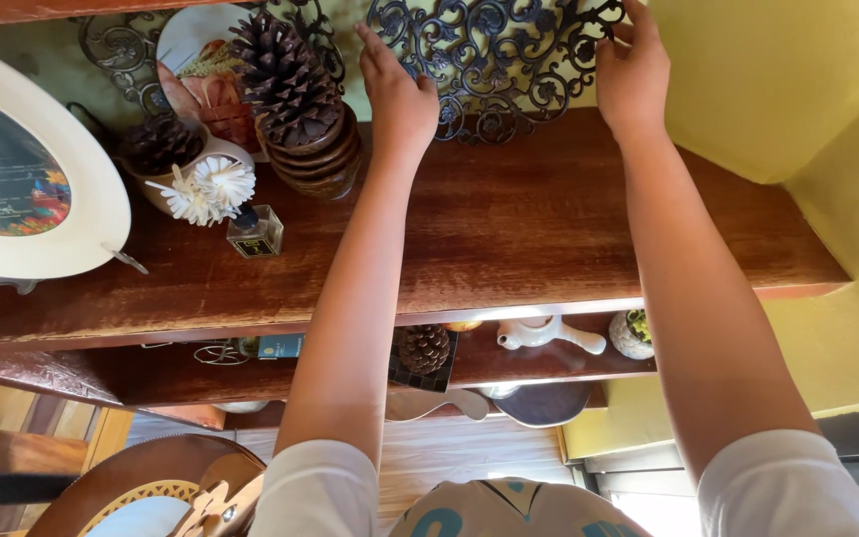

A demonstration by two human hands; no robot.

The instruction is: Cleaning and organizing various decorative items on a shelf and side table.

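A black wrought-iron scrollwork ornament (494, 60) stands upright at the back of the top wooden shelf (529, 219), against the yellow wall. My left hand (397, 91) grips its left edge, fingers wrapped over the metal. My right hand (633, 70) holds its right edge, near the wall corner. Both arms reach up and forward over the shelf board.
Left of the ornament a large pine cone (288, 80) sits in a stack of wooden bowls, beside a small glass bottle with white reed flowers (254, 231) and an oval white plate on a stand (22, 174). A lower shelf holds a pine cone (423, 348) and white ceramic pieces (549, 333).
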